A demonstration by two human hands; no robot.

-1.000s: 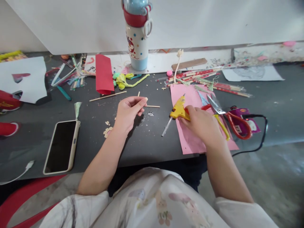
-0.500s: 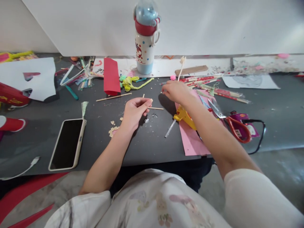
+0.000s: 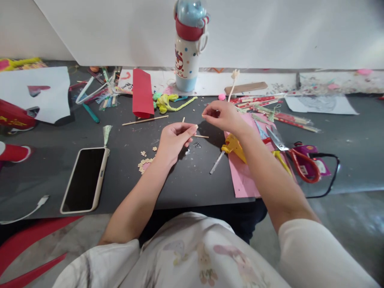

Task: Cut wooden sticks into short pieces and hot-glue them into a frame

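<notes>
My left hand (image 3: 177, 138) is closed in a pinch above the middle of the desk. What sits between its thumb and finger is too small to make out. Facing it, slightly higher and to the right, my right hand (image 3: 220, 115) pinches a tiny pale piece (image 3: 203, 116). A thin wooden stick (image 3: 201, 136) shows beside the left fingers, partly hidden behind them. Under the left wrist lie a ring of small flower-shaped pieces (image 3: 141, 165) with pink inside and a loose flower piece (image 3: 143, 153). A yellow glue gun (image 3: 234, 146) with a clear glue stick rests below my right forearm.
A phone (image 3: 85, 180) lies at left. Behind stand a water bottle (image 3: 187, 60) and a red paper piece (image 3: 143, 92). Red-handled scissors (image 3: 304, 166), pink paper (image 3: 244, 182) and wrapped sticks (image 3: 294, 120) are at right. Another stick (image 3: 145, 120) lies left of my hands.
My right hand has lifted from near the desk surface and come a little nearer my left hand, with a tiny piece in its fingertips. The left hand keeps its pinch. The view has shifted slightly.
</notes>
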